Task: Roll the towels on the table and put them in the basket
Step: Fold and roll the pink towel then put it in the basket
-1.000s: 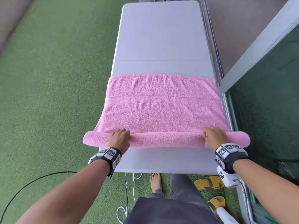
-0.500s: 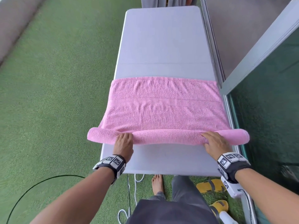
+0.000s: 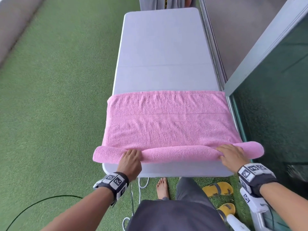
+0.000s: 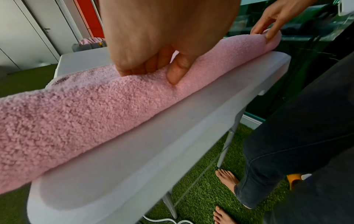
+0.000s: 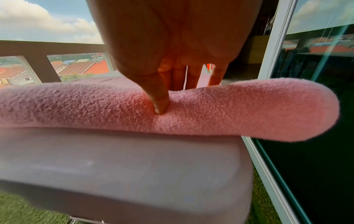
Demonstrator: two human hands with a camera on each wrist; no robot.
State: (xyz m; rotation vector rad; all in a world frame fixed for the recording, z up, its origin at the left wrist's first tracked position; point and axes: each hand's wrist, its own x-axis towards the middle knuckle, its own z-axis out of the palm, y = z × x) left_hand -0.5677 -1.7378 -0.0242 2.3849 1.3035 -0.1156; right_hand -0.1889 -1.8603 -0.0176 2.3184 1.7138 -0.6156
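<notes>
A pink towel (image 3: 168,120) lies spread across the white table (image 3: 163,47), its near end wound into a thick roll (image 3: 180,155) whose ends overhang both table sides. My left hand (image 3: 133,153) grips the roll's left part, fingers curled on top and thumb pressed into the near side (image 4: 153,74). My right hand (image 3: 228,151) pinches the right part, thumb dug into the front and fingers over the back (image 5: 172,94). A grey basket (image 4: 86,45) holding pink towels stands beyond the table's far end.
Green artificial turf (image 3: 58,97) surrounds the table. A glass door and its metal frame (image 3: 266,80) run close along the right side. Yellow sandals (image 3: 216,189), white cables (image 3: 141,182) and my bare feet are under the near edge. The table's far half is bare.
Both hands slid from the top of the roll to its near side. The roll and the towel's far edge now lie closer to the table's near edge.
</notes>
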